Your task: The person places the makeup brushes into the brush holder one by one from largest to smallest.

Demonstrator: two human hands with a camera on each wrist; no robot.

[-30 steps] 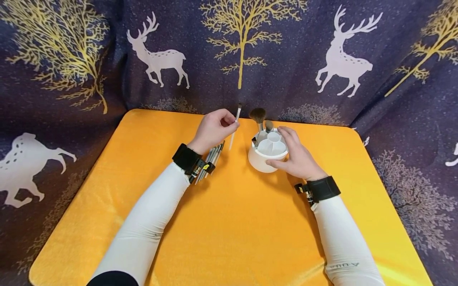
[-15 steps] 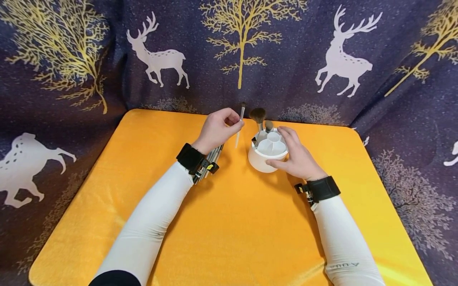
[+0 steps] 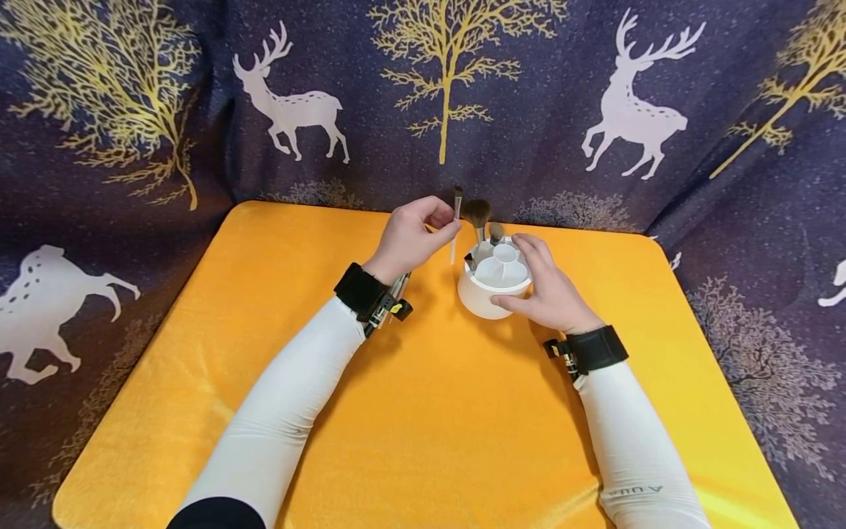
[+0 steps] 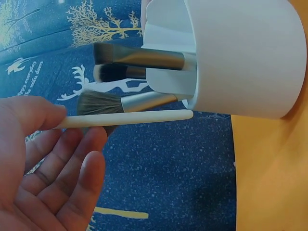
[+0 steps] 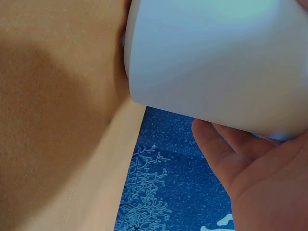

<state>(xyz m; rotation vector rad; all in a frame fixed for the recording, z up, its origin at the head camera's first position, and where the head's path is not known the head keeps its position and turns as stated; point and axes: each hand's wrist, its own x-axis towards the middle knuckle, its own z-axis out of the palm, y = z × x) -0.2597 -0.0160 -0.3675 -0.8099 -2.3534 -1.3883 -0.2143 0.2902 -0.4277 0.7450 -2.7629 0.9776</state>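
A slim makeup brush (image 4: 130, 118) hangs nearly upright, bristles up, just beside a white holder (image 3: 489, 300), its handle pinched between thumb and fingertips of a person's left hand (image 3: 413, 235). It looks light and stiff, its smooth, pale, round-ended handle perhaps a little slippery; the upper handle seems the place to hold, sparing the soft tuft. The right hand (image 3: 551, 294) spans the holder, thumb on the near side, fingers around the far wall. That round tub, apparently glossy plastic, is split into curved compartments about a central ring; a fluffy, broad-headed brush (image 3: 476, 213) and others with metallic collars lean inside. More brushes (image 3: 402, 283) lie partly hidden below the left wrist on the velvety orange counter (image 3: 463, 426), before a dark, deer-printed cloth (image 3: 529, 110).
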